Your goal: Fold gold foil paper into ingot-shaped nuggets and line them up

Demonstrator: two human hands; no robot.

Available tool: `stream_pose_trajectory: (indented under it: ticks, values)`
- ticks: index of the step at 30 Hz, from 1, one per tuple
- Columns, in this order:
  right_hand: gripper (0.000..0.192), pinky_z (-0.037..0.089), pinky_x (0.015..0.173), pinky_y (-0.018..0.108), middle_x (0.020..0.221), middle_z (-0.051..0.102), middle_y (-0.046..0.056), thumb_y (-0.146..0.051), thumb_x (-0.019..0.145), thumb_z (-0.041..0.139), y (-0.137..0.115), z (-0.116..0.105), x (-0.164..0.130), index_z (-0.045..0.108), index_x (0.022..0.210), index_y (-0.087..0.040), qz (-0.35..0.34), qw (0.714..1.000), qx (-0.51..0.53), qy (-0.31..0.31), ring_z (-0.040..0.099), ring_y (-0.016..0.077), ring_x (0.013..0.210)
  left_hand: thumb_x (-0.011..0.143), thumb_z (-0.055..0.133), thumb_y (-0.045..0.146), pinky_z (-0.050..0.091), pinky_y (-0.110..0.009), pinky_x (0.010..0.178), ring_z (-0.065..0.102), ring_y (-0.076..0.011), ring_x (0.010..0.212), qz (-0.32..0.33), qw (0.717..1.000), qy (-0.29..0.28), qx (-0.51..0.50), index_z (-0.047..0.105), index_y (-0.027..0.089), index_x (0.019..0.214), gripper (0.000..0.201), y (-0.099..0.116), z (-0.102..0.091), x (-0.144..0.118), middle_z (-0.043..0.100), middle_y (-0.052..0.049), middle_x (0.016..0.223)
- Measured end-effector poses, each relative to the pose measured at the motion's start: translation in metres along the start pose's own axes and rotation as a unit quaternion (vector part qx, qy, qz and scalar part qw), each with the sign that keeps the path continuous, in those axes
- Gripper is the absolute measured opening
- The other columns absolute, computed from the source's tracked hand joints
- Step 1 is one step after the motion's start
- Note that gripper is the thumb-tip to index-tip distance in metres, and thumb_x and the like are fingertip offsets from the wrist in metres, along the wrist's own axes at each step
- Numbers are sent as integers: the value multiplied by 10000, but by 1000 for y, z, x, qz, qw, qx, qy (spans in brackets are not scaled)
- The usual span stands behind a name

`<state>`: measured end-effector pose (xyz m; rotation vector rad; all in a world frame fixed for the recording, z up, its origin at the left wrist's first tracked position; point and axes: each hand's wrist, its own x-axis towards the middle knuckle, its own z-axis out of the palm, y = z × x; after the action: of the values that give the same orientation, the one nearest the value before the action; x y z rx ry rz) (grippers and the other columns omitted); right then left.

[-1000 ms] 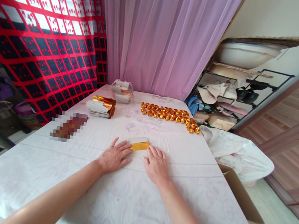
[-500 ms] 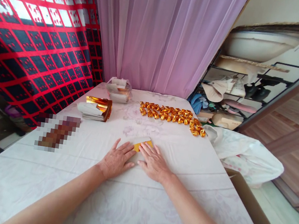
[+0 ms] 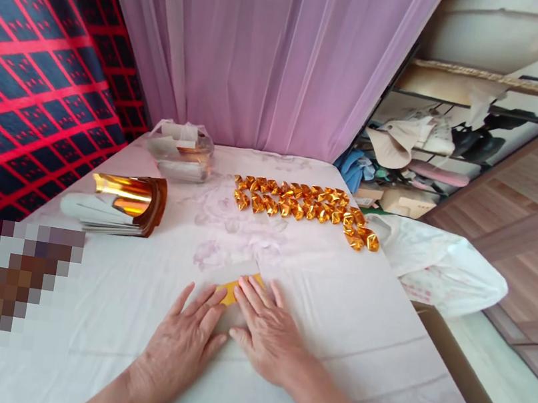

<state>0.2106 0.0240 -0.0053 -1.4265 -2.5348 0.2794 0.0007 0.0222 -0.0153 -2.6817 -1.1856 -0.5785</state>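
Neither grip is closed on anything: the left hand (image 3: 182, 343) lies flat with fingers spread, pressing the near part of a small sheet of gold foil paper (image 3: 228, 288) against the white worktop (image 3: 316, 289), and the right hand (image 3: 267, 329) lies flat just beside it, fingertips on the same sheet. Only a gold corner and a pale edge show between the fingers. It looks thin, light and easily creased, likely slippery on its shiny face, so best taken by an edge or corner. Farther back sit a stack of foil sheets (image 3: 117, 202) at left and rows of folded gold pieces (image 3: 299, 203).
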Motion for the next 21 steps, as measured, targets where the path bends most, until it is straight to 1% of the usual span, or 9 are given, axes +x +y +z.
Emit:
stream_pose_trajectory:
  ticks: [3, 8, 12, 14, 16, 19, 21]
  values:
    - [615, 185, 1194, 551, 1562, 327, 90, -453, 965, 475, 4, 0, -1, 333, 1510, -204, 25, 1000, -1, 2, 289, 269, 1448, 962, 419, 399, 168, -486, 1207, 536, -256, 1284, 0, 1000, -5, 0, 604, 191, 1141, 331, 1, -1, 0, 614, -113, 1342]
    - [622, 164, 1190, 562, 1569, 306, 94, -448, 955, 488, 10, 0, -6, 341, 1508, -205, 65, 998, -2, 11, 283, 278, 1450, 961, 421, 396, 122, -497, 1218, 516, -266, 1300, -1, 1000, -21, -1, 601, 190, 1165, 341, 4, -5, 0, 594, -115, 1366]
    - [618, 169, 1178, 582, 1567, 305, 113, -433, 954, 477, 13, -1, -8, 355, 1499, -168, 75, 997, -13, 8, 277, 287, 1451, 964, 419, 424, 85, -507, 1220, 500, -276, 1312, -3, 999, -37, -5, 610, 180, 1186, 380, 4, -7, 0, 577, -117, 1387]
    - [615, 183, 1166, 595, 1567, 300, 129, -430, 957, 462, 15, -2, -8, 358, 1495, -152, 84, 996, -21, 6, 275, 294, 1450, 960, 430, 439, 75, -521, 1217, 492, -282, 1319, -2, 999, -54, -8, 588, 187, 1256, 419, 3, -8, 1, 563, -110, 1404]
    - [607, 185, 1161, 601, 1567, 296, 135, -425, 960, 451, 16, -3, -9, 364, 1491, -142, 91, 995, -29, 3, 273, 296, 1450, 959, 428, 467, 31, -523, 1216, 490, -284, 1321, 1, 998, -65, -7, 563, 204, 1316, 463, 3, -8, 2, 552, -95, 1418]
    - [598, 159, 1170, 595, 1569, 296, 128, -414, 962, 448, 17, -4, -9, 367, 1488, -141, 90, 995, -40, 11, 266, 291, 1452, 966, 395, 515, -45, -493, 1214, 500, -273, 1311, -1, 998, -62, 3, 578, 215, 1317, 497, 2, -8, 3, 552, -74, 1420]
    - [606, 122, 1179, 596, 1572, 292, 130, -409, 961, 458, 16, -5, -9, 353, 1494, -140, 80, 995, -50, 32, 250, 291, 1458, 970, 380, 526, -52, -476, 1214, 510, -266, 1300, 0, 998, -58, 8, 592, 207, 1306, 510, 2, -9, 5, 558, -73, 1413]
